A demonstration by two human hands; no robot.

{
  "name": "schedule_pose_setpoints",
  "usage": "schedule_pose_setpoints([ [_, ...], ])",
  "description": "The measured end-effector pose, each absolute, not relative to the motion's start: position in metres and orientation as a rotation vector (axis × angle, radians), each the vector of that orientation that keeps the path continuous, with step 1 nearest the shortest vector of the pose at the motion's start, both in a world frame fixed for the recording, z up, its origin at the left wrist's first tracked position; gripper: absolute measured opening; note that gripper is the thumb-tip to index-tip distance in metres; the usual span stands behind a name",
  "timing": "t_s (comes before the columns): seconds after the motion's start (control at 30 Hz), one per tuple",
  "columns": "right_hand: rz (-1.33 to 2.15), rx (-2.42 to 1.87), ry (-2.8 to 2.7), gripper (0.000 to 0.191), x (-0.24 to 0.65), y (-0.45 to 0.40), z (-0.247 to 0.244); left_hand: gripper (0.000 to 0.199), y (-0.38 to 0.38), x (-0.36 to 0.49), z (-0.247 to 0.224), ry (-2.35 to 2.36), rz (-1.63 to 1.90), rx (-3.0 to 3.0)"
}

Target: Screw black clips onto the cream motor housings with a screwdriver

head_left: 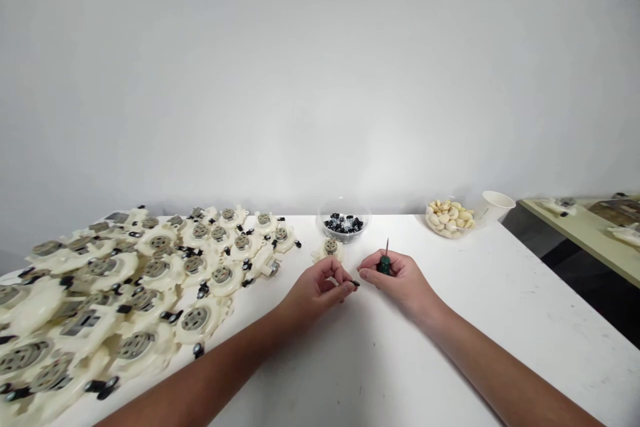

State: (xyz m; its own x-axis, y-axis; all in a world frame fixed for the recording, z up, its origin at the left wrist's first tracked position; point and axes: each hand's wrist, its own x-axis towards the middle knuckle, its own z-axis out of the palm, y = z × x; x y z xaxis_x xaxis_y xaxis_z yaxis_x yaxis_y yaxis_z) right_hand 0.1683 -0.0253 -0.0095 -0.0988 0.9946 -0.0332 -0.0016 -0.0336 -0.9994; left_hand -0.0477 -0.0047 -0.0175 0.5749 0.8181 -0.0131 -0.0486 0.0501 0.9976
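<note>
Hands, what are they doing?

Left hand (317,290) pinches a small black part (355,283) between thumb and fingertips; right hand (400,280) curls around a green-handled screwdriver (384,265), its shaft pointing up.

What's closest to them?

Just ahead, between both hands, sits a cream plastic housing with a grey disc (330,248) on the white table (450,347).

Further off?

Beyond that housing, a clear bowl of black parts (343,225); left of the left hand, a crowd of matching housings (155,287)
</note>
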Motion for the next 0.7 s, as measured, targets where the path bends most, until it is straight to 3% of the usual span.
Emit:
schedule_pose_setpoints([
  [0.2,1.442,-1.101,-1.300,0.029,0.170,-0.024,-0.011,0.033,-0.004,-0.048,-0.020,0.714,0.791,1.381],
  [0.7,1.230,-1.198,-1.533,0.016,0.172,-0.033,0.007,0.030,-0.002,-0.048,-0.018,0.657,0.800,1.319],
])
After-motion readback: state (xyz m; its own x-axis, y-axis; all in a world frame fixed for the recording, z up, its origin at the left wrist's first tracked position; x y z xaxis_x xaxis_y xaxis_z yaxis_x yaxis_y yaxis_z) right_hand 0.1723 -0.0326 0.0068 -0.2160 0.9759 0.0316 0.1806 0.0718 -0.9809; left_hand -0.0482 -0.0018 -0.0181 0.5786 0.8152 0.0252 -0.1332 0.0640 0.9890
